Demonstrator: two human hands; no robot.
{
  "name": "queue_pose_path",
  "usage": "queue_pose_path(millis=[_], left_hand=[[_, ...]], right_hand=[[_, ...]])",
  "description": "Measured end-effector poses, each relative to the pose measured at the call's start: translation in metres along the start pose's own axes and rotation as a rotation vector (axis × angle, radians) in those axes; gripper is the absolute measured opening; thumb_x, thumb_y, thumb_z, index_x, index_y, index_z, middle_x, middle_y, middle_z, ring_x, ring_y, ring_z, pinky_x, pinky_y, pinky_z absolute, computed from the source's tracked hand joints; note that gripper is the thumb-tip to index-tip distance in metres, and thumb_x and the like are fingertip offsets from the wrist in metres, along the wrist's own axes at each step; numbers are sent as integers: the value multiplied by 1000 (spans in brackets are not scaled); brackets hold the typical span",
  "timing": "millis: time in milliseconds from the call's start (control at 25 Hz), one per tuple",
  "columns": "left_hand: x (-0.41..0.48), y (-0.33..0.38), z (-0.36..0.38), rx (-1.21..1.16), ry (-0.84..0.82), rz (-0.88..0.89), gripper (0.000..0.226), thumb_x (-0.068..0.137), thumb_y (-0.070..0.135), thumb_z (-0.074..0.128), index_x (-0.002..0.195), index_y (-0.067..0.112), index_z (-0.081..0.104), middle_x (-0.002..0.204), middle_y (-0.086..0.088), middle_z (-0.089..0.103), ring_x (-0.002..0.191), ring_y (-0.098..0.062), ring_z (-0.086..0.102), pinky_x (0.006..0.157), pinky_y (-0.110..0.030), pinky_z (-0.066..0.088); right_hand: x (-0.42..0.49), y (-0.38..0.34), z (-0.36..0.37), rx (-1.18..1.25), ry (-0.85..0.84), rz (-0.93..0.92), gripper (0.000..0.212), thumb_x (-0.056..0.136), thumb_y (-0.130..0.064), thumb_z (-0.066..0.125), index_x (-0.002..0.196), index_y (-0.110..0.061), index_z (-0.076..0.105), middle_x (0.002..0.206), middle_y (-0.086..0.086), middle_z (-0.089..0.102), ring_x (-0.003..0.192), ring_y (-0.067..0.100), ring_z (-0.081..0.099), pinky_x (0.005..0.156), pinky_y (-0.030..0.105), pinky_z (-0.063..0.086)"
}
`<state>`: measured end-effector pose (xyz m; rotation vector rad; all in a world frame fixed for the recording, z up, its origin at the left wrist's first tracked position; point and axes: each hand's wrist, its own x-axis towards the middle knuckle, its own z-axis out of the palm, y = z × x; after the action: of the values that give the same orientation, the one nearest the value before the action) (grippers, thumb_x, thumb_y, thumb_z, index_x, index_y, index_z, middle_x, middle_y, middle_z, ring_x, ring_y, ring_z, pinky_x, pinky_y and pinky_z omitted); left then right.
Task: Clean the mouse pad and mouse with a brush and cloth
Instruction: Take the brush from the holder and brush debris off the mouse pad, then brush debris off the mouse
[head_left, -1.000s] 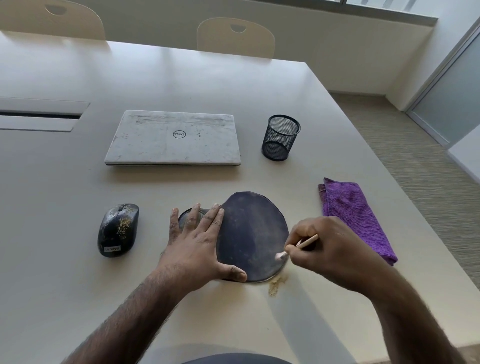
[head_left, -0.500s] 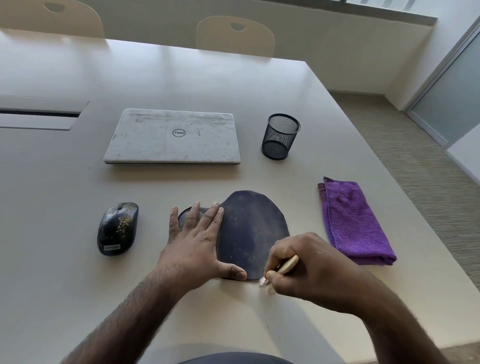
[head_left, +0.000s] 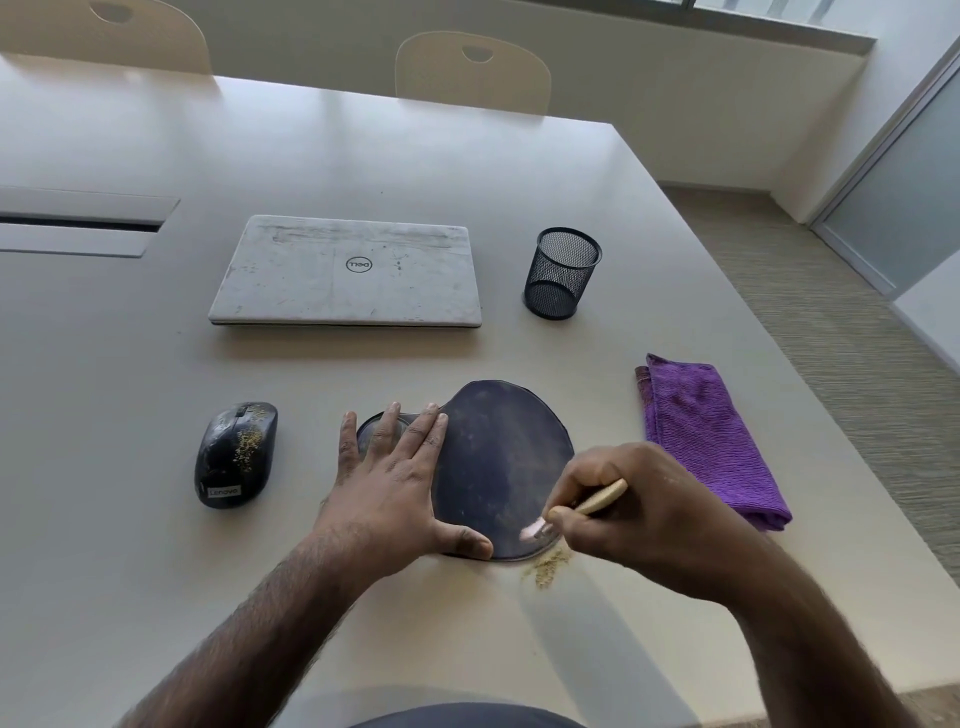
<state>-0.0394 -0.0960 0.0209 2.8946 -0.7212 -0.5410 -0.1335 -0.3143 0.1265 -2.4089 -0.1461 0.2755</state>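
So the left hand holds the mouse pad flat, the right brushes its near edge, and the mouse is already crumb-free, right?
No: the head view shows the mouse speckled with crumbs. The left hand, right hand, brush and mouse pad are as stated.
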Motion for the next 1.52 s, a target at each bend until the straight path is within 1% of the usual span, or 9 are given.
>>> queue_pose_path(millis=[280,400,560,640,920,1040,1160,1280,1520], left_hand=[[-1,0,0,-5,7,10,140,58,104,34,159,25,-22,167,11,-25,149,-21,-36,116,-60,-25],[0,-1,0,-13,9,14,140,57,104,34,159,25,-22,167,11,-25,149,-20,-36,116,-60,-26],[0,-1,0,-3,14,17,140,57,105,33,159,25,-21,168,10,-24,149,-21,-35,116,-60,-25],[0,-1,0,7,18,17,141,57,105,33,159,25,-21,168,10,-23,149,-21,-35,116,-60,-24],[-2,1,1,22,62,18,141,58,105,32,161,23,-16,169,9,-18,151,-20,-33,116,-60,-24],[-15,-1,0,17,150,53,133,66,100,35,161,22,-15,169,7,-20,150,-18,-34,117,-59,-25],[-36,-34,-1,-35,364,95,121,73,94,32,164,21,-1,171,7,-9,152,-12,-28,121,-53,-20],[-63,-100,-6,-137,552,63,112,78,91,36,163,19,20,171,6,12,157,-11,-5,125,-44,-13],[-86,-214,-6,-333,439,42,130,64,101,43,164,28,5,165,13,9,154,-2,-6,127,-40,-6]], right_hand=[[4,5,-2,-18,30,69,11,84,-18,76,73,-19,75,70,-4,71,64,10,64,56,26,49],[4,5,-1,-48,19,100,19,84,-17,76,67,-22,71,65,-8,70,60,0,63,53,16,45],[10,6,-2,18,150,143,16,85,-17,75,69,-20,73,59,-14,67,53,-2,59,52,13,43],[10,5,0,13,78,153,21,84,-16,75,65,-23,71,62,-14,70,56,-3,63,52,12,43],[5,13,-1,51,7,151,16,85,-17,75,69,-20,75,68,0,74,63,14,70,60,36,59],[1,14,-5,317,201,105,14,89,-5,74,76,-9,79,70,14,73,62,24,68,61,36,57],[4,11,4,499,418,81,14,90,-1,70,80,-5,79,71,18,73,63,23,66,59,31,56],[18,-13,38,547,399,67,19,92,3,66,80,-3,79,70,16,73,62,23,67,58,27,55],[46,-72,107,538,461,67,17,95,-3,65,85,-4,79,72,16,74,67,34,69,67,38,58]])
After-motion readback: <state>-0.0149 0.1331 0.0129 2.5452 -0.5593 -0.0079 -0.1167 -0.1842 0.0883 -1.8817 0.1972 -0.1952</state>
